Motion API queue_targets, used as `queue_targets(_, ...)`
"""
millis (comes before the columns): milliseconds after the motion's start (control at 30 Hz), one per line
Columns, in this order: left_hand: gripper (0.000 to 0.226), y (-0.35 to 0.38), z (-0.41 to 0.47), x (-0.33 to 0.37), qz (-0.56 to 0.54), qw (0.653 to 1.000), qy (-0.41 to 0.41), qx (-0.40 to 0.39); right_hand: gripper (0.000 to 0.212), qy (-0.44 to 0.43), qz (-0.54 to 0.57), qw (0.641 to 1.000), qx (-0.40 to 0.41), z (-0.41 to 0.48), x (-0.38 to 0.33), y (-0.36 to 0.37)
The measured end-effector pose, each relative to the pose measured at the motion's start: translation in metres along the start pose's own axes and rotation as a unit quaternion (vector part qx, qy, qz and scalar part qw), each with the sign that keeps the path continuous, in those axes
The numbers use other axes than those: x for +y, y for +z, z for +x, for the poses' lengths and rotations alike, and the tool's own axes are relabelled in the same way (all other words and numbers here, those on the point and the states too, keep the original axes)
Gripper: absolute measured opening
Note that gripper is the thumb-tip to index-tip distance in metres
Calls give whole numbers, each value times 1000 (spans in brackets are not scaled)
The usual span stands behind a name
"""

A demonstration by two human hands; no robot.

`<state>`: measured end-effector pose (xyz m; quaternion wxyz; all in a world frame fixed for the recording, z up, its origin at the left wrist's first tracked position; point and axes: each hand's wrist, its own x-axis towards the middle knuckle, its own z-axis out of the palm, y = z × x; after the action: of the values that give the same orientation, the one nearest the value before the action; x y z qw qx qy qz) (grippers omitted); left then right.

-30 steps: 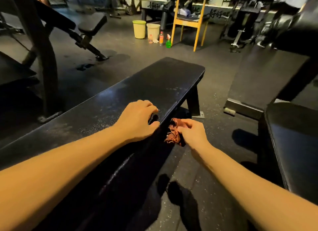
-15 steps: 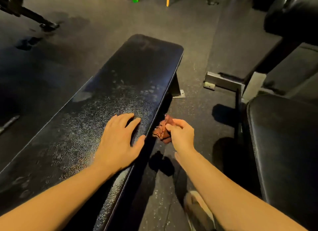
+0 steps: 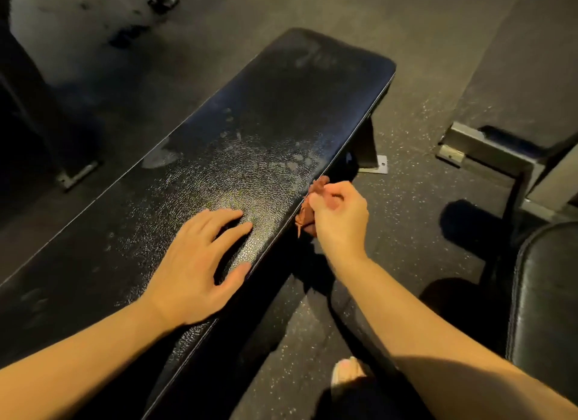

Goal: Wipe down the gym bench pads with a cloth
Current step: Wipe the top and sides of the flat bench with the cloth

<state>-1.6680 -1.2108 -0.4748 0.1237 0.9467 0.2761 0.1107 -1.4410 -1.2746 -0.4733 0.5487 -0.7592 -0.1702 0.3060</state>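
Observation:
A long black bench pad [image 3: 269, 112] runs from the lower left to the upper middle, its grained top marked with pale damp smears. My left hand [image 3: 197, 263] rests flat on the pad near its right edge, fingers spread. Just beyond that edge my right hand [image 3: 339, 216] grips a crumpled reddish-brown cloth [image 3: 308, 211] and holds it against the pad's side edge. Most of the cloth is hidden behind the fingers.
A second black pad [image 3: 544, 310] stands at the lower right. A metal frame foot [image 3: 469, 147] lies on the speckled rubber floor at the right, and the bench's own foot plate [image 3: 375, 166] under the far end. Another frame base [image 3: 75, 175] sits left. My shoe [image 3: 347, 372] shows below.
My view has tilted down toward the bench. The left hand uncurled from the pad's edge and now lies flat on top. The right hand has stayed at the side edge with the cloth.

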Motion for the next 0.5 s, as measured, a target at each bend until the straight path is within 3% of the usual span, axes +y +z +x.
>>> queue_targets(133,57,-3,3,5,38,999,-11,-28,18,9,-20,985,-172,-36,25,0)
queue_targets(233,56,-5,11,14,67,996,-50,-11,12,15,-37,963,-266,-49,42,5)
queue_targets(500,68,17,39,32,101,985,-138,24,18,0,55,988,-144,-11,31,-2)
